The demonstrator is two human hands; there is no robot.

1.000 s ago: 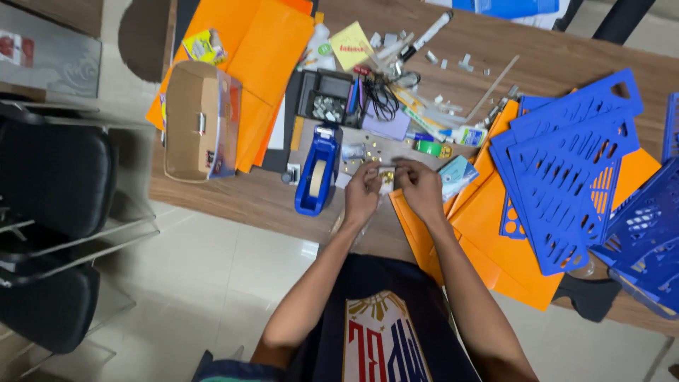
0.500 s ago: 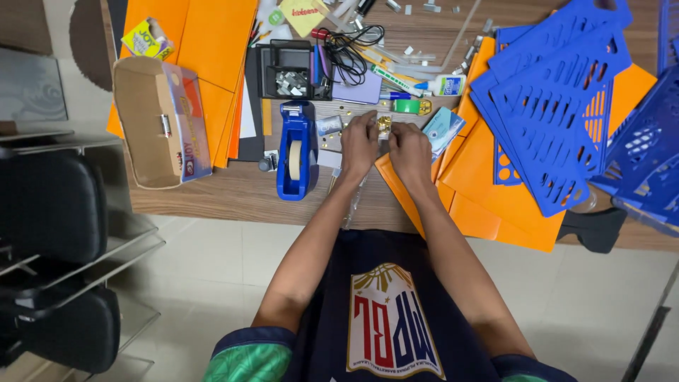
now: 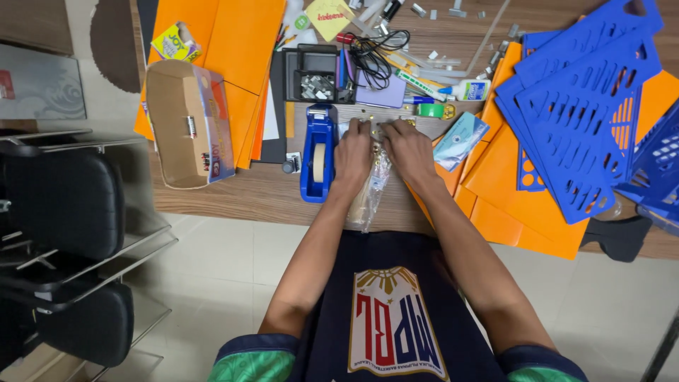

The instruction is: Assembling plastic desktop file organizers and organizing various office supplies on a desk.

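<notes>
I am watching left hand (image 3: 353,152) and right hand (image 3: 408,150) pinching a clear plastic bag (image 3: 373,185) of small brass bits | fingers clamped together on its top | bag lying between them, long axis running toward me off the tabletop (image 3: 233,194) edge | blue tape dispenser (image 3: 317,155) just left.

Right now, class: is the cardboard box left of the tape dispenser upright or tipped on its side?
Tipped on its side: the cardboard box lies flat on the table, opening facing the table edge.

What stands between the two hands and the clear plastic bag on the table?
Nothing visible does. The left hand and the right hand both rest on the clear plastic bag already. The blue tape dispenser stands beside the left hand, off to the side.
</notes>
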